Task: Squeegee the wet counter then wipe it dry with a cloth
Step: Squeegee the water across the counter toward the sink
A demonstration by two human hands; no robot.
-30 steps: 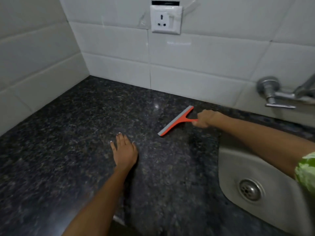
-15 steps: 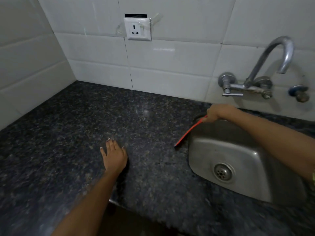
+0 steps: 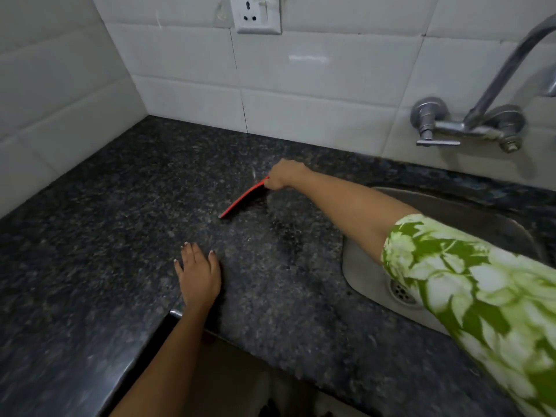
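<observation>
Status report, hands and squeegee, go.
Right hand grips red squeegee, blade on granite counter. Left hand flat on counter. No cloth in view. Path to sink unobstructed.

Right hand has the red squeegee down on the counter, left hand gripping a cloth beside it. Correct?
Not quite. In the head view the left hand holds no cloth: it rests flat and open on the granite counter, fingers spread, and no cloth is in view. The rest stands: the right hand grips the red squeegee with its blade down on the counter.
</observation>
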